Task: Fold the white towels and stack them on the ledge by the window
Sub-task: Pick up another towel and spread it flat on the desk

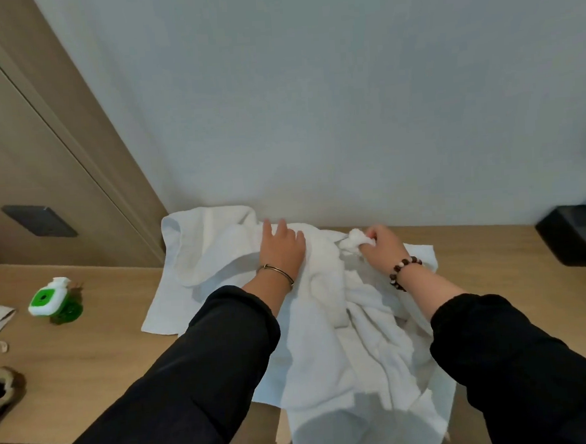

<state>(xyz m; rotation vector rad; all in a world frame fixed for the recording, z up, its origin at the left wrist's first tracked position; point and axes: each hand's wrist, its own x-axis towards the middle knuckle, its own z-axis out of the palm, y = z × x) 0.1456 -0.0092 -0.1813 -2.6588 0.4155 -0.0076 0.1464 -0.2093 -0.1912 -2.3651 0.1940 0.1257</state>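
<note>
White towel [327, 357] lies rumpled on wooden desk [104, 353], long axis from back-L wall corner to near edge, hanging over it. L hand [281, 250] flat on it, fingers straight; R hand [380, 247] grips 1 bunched corner.

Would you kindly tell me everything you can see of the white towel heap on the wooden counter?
The white towels are soft, terry-looking cloth, unfolded and rumpled in one heap; how many there are I cannot tell. They lie on the wooden counter, the far edge up against the wall, the near part hanging over the front edge. The left hand rests flat on the heap; the right hand grips a bunched corner.
</note>
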